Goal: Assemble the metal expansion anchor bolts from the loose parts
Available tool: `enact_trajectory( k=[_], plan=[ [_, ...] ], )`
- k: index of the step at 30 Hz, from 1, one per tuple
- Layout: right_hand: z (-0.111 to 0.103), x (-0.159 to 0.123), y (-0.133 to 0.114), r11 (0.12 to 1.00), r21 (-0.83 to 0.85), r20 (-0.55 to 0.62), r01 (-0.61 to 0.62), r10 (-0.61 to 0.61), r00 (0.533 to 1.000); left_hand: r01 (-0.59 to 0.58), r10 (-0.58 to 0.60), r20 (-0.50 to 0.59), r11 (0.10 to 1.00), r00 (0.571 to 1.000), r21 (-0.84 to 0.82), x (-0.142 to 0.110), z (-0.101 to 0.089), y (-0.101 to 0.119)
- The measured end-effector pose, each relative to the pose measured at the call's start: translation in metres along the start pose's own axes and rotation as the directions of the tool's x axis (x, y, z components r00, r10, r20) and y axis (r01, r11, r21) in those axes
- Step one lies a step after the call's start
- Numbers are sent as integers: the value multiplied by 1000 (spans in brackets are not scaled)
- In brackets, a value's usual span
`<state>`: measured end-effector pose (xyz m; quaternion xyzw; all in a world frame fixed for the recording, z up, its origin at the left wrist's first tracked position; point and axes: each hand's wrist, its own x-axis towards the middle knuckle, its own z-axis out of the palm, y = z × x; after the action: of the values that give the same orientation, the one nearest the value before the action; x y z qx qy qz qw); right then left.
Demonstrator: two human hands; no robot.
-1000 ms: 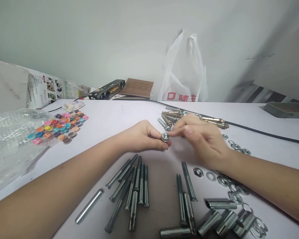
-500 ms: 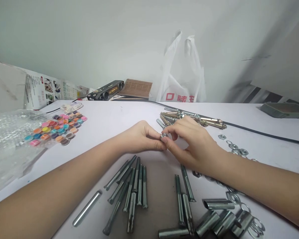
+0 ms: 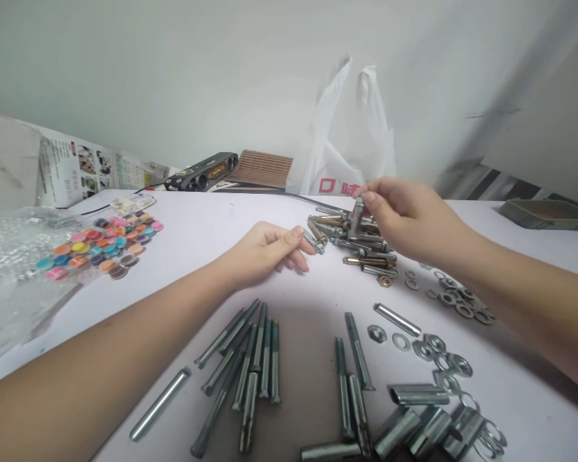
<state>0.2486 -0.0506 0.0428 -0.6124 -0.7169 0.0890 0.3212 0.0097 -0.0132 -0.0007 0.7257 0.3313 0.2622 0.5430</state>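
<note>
My right hand (image 3: 399,202) is raised over a pile of expansion bolts (image 3: 366,242), pinching an upright metal expansion bolt (image 3: 357,218) between thumb and fingers. Beside that pile, on its left, my left hand (image 3: 272,253) hovers with loosely bent, parted fingers and nothing visible in it. Its fingertips are close to a silver bolt (image 3: 313,242) at the pile's edge. Nearer to me, several dark bolts with flared ends (image 3: 250,359) lie together, and a smooth metal sleeve (image 3: 160,404) is to their left.
Hex nuts (image 3: 424,350) and washers (image 3: 464,310) are scattered on the right, with wide metal sleeves (image 3: 428,433) in front. Colourful discs (image 3: 110,244) and clear plastic wrap (image 3: 24,276) are on the left. A white plastic bag (image 3: 351,141) stands behind.
My hands were together at the table's middle, fingers on a small metal piece. They have parted: the right moved up and away with a bolt, the left stayed near with its fingers loosened.
</note>
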Motion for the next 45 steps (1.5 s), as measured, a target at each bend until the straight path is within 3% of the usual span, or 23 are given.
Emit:
enact_trajectory(
  k=[3,9,14,18,23,24,26,29,31,34,39,40,42,45],
  plan=[
    [-4,6,8,966,-230,10,121,-122,992,28,-28,-4,1000,1000,12,0,0,0],
    [12,9,33,861,-335,249,383,-311,917,45,-45,-9,999,999,16,0,-1,0],
    [22,6,44,846,-389,207,363,-304,930,42,-42,-5,999,999,18,-1,-1,0],
    [16,3,32,851,-387,172,355,-312,934,47,-47,-11,999,999,6,-1,-1,1],
    [0,-20,-18,828,-396,132,398,-377,917,47,-48,8,998,999,39,0,-2,2],
    [-2,-28,-30,827,-403,174,393,-353,919,42,-43,19,998,999,41,0,-3,2],
    [-3,-45,-50,872,-421,260,249,-147,954,35,-37,47,998,998,48,-1,-3,2],
    [1,-64,-61,837,-527,484,149,151,862,63,-69,72,995,995,81,-3,-3,4],
    [5,-71,-58,836,-517,565,185,171,807,97,-104,74,991,992,92,-5,-3,6],
    [5,-70,-50,891,-426,594,157,145,791,118,-124,73,989,990,85,-6,-2,9],
    [-4,-56,-52,960,-252,688,-121,266,676,94,-101,104,993,989,73,-5,-2,7],
    [-5,-54,-53,964,-197,677,-178,265,687,80,-87,115,995,990,67,-4,-2,6],
    [-4,-50,-54,971,-92,588,-220,231,775,35,-43,135,998,990,60,-4,-1,2],
    [4,-49,-51,996,-34,364,-83,90,927,-59,43,170,994,984,92,-4,2,-1]
  ],
)
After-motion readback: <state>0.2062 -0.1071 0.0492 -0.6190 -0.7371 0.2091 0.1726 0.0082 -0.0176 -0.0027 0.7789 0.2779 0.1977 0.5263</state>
